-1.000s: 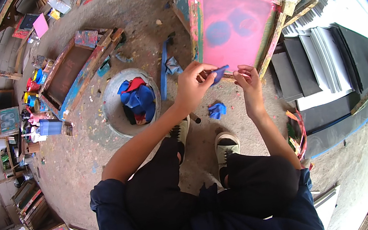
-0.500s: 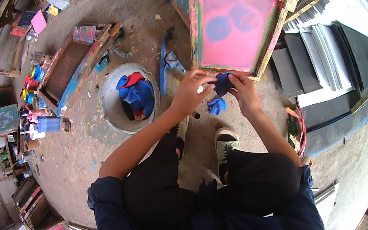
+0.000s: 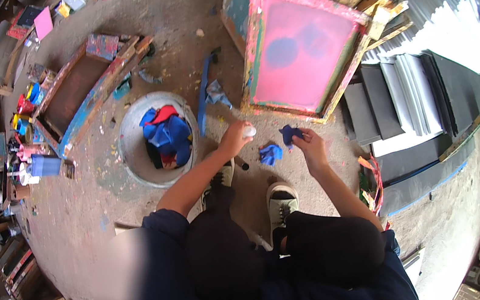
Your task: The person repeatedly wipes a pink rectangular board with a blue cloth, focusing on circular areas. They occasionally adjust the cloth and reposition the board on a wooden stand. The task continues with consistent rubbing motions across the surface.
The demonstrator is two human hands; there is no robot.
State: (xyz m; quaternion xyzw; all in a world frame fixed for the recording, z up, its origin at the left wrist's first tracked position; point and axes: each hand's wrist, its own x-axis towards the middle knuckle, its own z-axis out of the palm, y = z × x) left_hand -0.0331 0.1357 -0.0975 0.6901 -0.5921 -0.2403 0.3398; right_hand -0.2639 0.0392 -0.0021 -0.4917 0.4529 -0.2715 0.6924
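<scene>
- grip check, right hand (image 3: 314, 147)?
- thumb and fingers pinched together on one edge of a dark navy, limp, uneven cloth scrap (image 3: 292, 134). nothing else in it that i can see.
- and left hand (image 3: 232, 139)?
- fingers curled round a small white roundish object (image 3: 249, 131), parted only as far as it needs. what it is, too small to tell.
- key relation?
- navy scrap sticks out leftward and a bit up from the right fingertips, so toward the left hand. white object sits left of it, slightly higher in view, clear gap between. not touching.
- long axis?
- none clear, the scrap is lobed and floppy. right hand is nearer, obviously, it's holding it.
- anything between them?
- bright blue crumpled cloth piece (image 3: 271, 154) on the concrete floor (image 3: 241, 205), just below that gap in view.
- arm pose?
- right forearm slants up and left from lower right, fingertips pointing left. left forearm slants up and right, fingers facing inward. height over floor, can't tell.
</scene>
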